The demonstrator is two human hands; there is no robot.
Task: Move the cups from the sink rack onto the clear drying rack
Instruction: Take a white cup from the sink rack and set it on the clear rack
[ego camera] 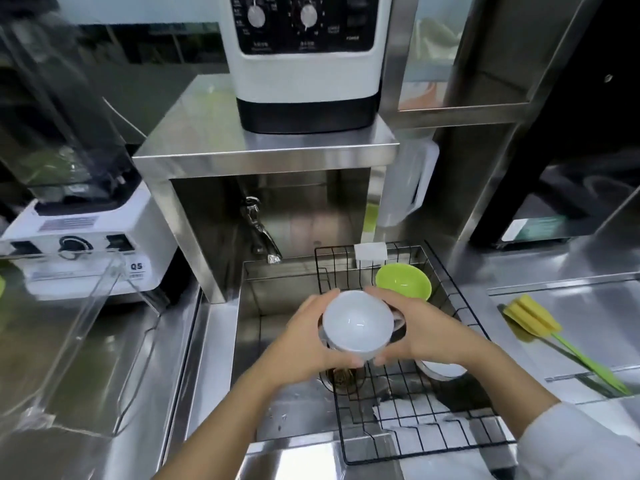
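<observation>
A white cup [356, 323] is held over the sink between both hands, its mouth facing me. My left hand [304, 341] grips its left side and my right hand [415, 330] its right side. Below them the black wire sink rack [460, 306] spans the right part of the sink. A green cup [403, 280] lies in the rack at the back. Another white cup [443, 370] sits in the rack under my right wrist, partly hidden. The clear drying rack [86, 327] stands on the counter at the left.
A blender base [90, 251] sits behind the clear rack. A steel shelf [263, 147] with a white machine [304, 64] overhangs the tap [259, 233]. A yellow sponge brush with a green handle [533, 317] lies on the right counter. The sink drain [343, 375] shows below my hands.
</observation>
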